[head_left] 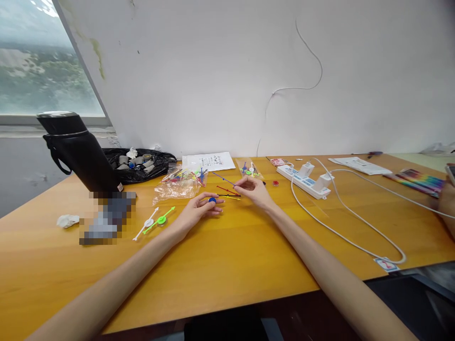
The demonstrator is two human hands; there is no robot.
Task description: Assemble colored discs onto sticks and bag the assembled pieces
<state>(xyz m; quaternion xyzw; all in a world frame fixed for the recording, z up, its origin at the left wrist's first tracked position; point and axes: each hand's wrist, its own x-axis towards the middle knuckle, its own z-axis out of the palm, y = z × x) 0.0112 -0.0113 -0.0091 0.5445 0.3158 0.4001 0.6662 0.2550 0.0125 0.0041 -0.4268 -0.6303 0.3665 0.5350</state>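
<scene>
Between thumb and fingers, my left hand (199,211) holds a small blue disc (212,200). My right hand (253,189) pinches one end of a thin blue arrow pointer (223,178), which slants up to the left. Beneath it on the table lie a red arrow pointer (227,191), a black arrow pointer (229,195) and a yellow one, close together. Left of my left hand rest a white arrow spinner (148,222) and a green arrow spinner (162,220), each with a round disc at its middle. A red disc (276,183) sits beyond my right hand.
A black bottle (83,154) and crumpled tissue (67,220) stand at left, near a black bag (159,166). Clear bags (177,187) of spinners lie behind my hands. At right are a power strip (305,181), a looping white cable (355,244) and another person's hand (447,203).
</scene>
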